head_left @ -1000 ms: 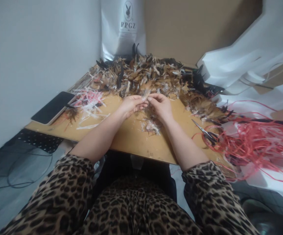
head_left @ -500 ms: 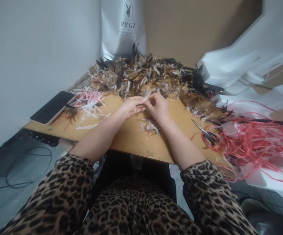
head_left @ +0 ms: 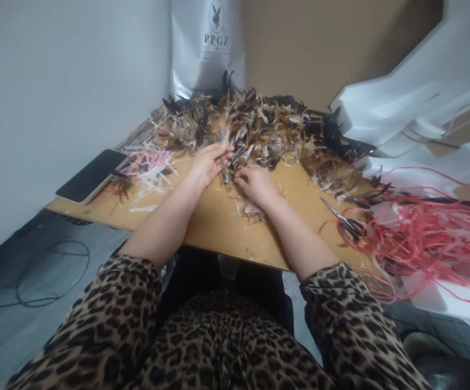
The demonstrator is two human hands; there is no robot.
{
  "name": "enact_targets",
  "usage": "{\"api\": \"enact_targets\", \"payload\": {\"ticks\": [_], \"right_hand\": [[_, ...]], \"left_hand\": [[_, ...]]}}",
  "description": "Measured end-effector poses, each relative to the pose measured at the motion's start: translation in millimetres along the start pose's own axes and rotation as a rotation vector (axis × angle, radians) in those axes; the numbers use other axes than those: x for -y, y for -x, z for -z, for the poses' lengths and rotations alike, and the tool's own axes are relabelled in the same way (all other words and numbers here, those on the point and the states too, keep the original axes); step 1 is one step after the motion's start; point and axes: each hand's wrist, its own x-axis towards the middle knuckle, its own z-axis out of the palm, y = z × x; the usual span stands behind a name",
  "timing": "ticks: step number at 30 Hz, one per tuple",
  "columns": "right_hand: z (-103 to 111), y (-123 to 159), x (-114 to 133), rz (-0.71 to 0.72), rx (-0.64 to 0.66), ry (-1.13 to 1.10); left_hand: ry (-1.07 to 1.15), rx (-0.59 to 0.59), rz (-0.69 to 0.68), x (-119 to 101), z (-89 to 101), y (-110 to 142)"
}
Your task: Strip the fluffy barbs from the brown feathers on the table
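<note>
Hands now apart beside feather pile

There are two hands, one phone, one pair of scissors, one lettered bag and feathers beyond counting.

Your left fingers pinch a pale brownish feather tuft, pointing away from you; the brown, black and white feather pile lies loosely heaped just beyond.
</note>
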Motion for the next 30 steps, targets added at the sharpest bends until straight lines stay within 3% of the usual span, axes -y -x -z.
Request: {"api": "enact_targets", "payload": {"ticks": [4, 9, 12, 16, 21, 25, 30], "right_hand": [[-5, -1, 7, 0.021, 0.109, 0.154], [-6, -4, 10, 0.035, 0.122, 0.208], [-2, -3, 4, -0.008, 0.145, -0.007], [10, 1, -5, -0.212, 0.216, -0.547], [23, 6, -9, -0.406, 0.175, -0.938], [24, 5, -14, -0.476, 0.189, -1.108], [23, 4, -21, -0.479, 0.178, -1.129]], "left_hand": [[-0.027, 0.008, 0.0, 3, -1.6, 2], [-0.002, 0.039, 0.002, 0, -2.5, 5], [0.0, 0.024, 0.008, -2, -2.3, 5], [0.0, 0.038, -0.002, -3, -0.8, 4], [-0.105, 0.126, 0.033, -1, 0.0, 5], [-0.262, 0.204, 0.059, -1, -1.6, 11], [-0.376, 0.271, 0.075, 0, -0.3, 13]]}}
